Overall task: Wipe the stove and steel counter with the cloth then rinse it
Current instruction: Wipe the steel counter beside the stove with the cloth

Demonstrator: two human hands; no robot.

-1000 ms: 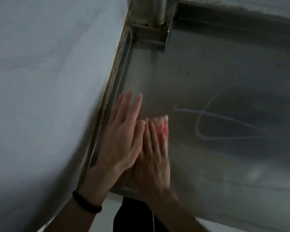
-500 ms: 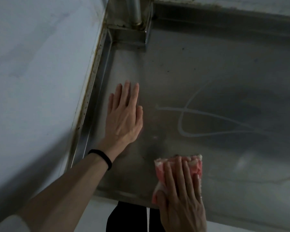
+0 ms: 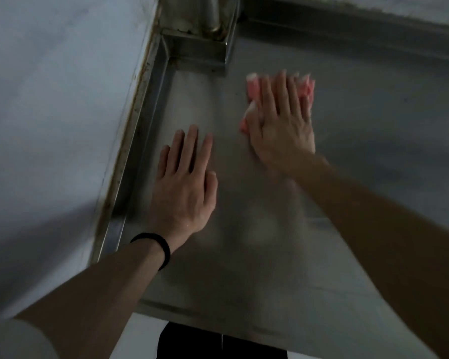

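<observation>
The pink cloth is being pressed onto the steel tabletop under the right hand, whose fingers are being held straight and spread over it, not curled round it, far out beside the boxed-in corner where a pipe is rising. Nothing is being pinched there, and that is where trouble is being invited: with only flat pressure being applied, the cloth could be left behind or rolled up under the palm on a quick stroke, and bare skin would be dragged over the steel instead. The hard edge of that metal box is lying just to the far left of the fingertips, so they could be knocked if a stroke is driven too far. The left hand, a black band at its wrist, is being laid open and flat on the tabletop, nearer and to the left, with nothing held, close to the raised lip running along the wall. If weight is being leaned through it, it could be slid away on damp steel. Grime could also be pushed into the channel along that lip and missed. As for the cloth itself, it is being caught blurred: pink with paler patches, bunched or folded into a small pad, showing past the fingertips and again beside the thumb. Whether it is wet cannot be told.
</observation>
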